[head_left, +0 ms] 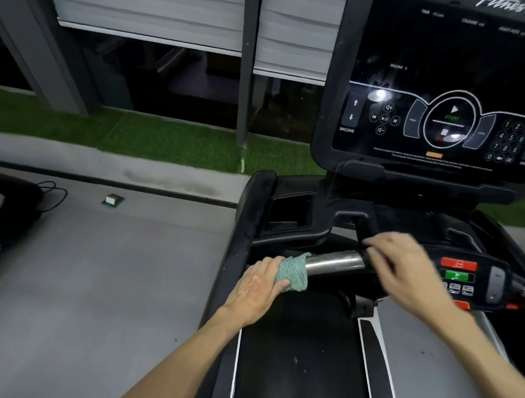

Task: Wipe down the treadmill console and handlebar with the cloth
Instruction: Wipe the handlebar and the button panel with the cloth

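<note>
Two bare hands at the bar: left hand (259,286) clamped over a small teal waffle-knit cloth (293,276), wrapped round the left end of the polished steel tubular handlebar (334,263); right hand (404,266) blurred, fingers outstretched and holding nothing, tips just over the bar beside the black pod of red and green buttons (459,274). Judged of the cloth: soft, light, limp, likely to bunch and slide on slick metal. Grip as a full wrap round the tube, then spread flat under the palm for the glossy black touch-panel console (446,87) above, not yet under the cloth.
</note>
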Available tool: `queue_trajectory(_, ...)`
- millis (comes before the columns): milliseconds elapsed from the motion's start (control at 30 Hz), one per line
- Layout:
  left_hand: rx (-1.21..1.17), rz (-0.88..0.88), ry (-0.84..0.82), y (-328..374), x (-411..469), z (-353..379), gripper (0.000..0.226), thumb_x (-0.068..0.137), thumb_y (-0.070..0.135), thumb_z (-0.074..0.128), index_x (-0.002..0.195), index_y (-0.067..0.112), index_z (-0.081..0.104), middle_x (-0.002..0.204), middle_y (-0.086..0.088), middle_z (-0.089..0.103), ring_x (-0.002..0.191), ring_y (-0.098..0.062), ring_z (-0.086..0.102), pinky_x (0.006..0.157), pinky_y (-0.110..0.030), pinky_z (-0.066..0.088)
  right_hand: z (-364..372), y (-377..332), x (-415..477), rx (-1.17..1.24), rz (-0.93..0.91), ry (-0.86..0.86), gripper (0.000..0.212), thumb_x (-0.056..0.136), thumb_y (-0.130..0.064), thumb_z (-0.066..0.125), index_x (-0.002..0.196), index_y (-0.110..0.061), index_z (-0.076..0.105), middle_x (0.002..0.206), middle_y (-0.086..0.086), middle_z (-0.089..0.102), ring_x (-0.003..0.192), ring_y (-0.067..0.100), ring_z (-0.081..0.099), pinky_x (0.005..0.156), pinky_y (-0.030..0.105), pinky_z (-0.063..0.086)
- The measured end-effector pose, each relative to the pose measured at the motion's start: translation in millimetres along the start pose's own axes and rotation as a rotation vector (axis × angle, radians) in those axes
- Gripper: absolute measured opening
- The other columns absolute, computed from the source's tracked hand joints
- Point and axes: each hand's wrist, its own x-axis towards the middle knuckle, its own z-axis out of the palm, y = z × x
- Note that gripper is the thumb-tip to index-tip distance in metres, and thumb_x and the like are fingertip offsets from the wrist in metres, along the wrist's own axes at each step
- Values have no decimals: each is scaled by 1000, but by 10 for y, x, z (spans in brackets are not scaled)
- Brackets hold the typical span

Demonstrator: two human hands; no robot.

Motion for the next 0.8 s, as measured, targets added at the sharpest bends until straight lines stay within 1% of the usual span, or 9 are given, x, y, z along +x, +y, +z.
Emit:
queue_trajectory(100, 113, 15, 83, -47, -69, 64, 52, 96, 37, 51, 140, 11, 40, 121, -4, 52, 102, -19, 52, 96, -36, 44, -303, 466, -13, -160, 148, 70, 49, 92, -36, 36, 106, -3, 69, 100, 14, 66, 96, 36, 59, 85, 46, 49)
queue_trajectory(167, 117, -23, 121, -2, -67, 98, 53, 94, 40, 49, 138, 10, 43, 117, -5, 54, 99, -20, 54, 93, -36, 46, -377, 726, -26, -213, 237, 74, 53, 92, -37, 33, 107, -1, 68, 102, 18, 67, 95, 40, 60, 84, 48, 49)
queue_trajectory(200, 112, -37, 145, 29, -54, 122, 53, 93, 42, 45, 136, 11, 44, 114, -5, 55, 95, -20, 54, 90, -37, 48, -362, 812, -35, -222, 249, 61, 54, 92, -37, 31, 107, -1, 68, 102, 19, 67, 95, 40, 60, 84, 48, 49)
queue_trajectory(267, 114, -46, 187, 75, -21, 184, 54, 91, 44, 38, 133, 11, 47, 110, -4, 56, 89, -20, 55, 84, -40, 50, -267, 900, -53, -222, 212, 24, 54, 94, -37, 26, 105, -2, 67, 99, 18, 68, 91, 40, 62, 82, 49, 50)
queue_trajectory(367, 139, -52, 237, 100, 10, 265, 53, 91, 43, 37, 131, 10, 49, 109, -3, 56, 87, -20, 56, 80, -40, 51, -118, 940, -62, -206, 172, 23, 47, 97, -30, 23, 101, -8, 64, 91, 12, 67, 85, 37, 63, 77, 48, 48)
queue_trajectory(467, 176, -29, 267, 240, 79, 265, 52, 92, 43, 37, 131, 11, 49, 110, -3, 57, 88, -20, 57, 81, -38, 50, -75, 915, -60, -185, 168, 37, 40, 98, -24, 25, 97, -11, 62, 89, 6, 66, 87, 33, 62, 79, 44, 39)
queue_trajectory(567, 294, 50, 294, 565, 335, 262, 50, 93, 47, 35, 127, 13, 53, 105, 0, 60, 84, -20, 58, 76, -36, 49, -85, 888, -66, -134, 185, 35, 41, 99, -23, 27, 99, -9, 65, 92, 8, 68, 92, 32, 62, 84, 44, 36)
queue_trajectory(700, 342, 206, 229, 1228, 870, 360, 52, 96, 49, 27, 125, 14, 54, 100, -2, 62, 81, -23, 60, 69, -38, 48, -113, 894, -55, -127, 176, 4, 47, 99, -28, 22, 97, -9, 65, 91, 7, 68, 90, 30, 62, 84, 40, 32)
queue_trajectory(800, 369, 255, 173, 1398, 995, 379, 52, 98, 46, 25, 128, 12, 52, 100, -5, 62, 79, -24, 61, 67, -38, 49, -141, 922, -43, -129, 155, -30, 48, 99, -31, 20, 97, -10, 64, 90, 5, 67, 90, 29, 61, 83, 40, 33)
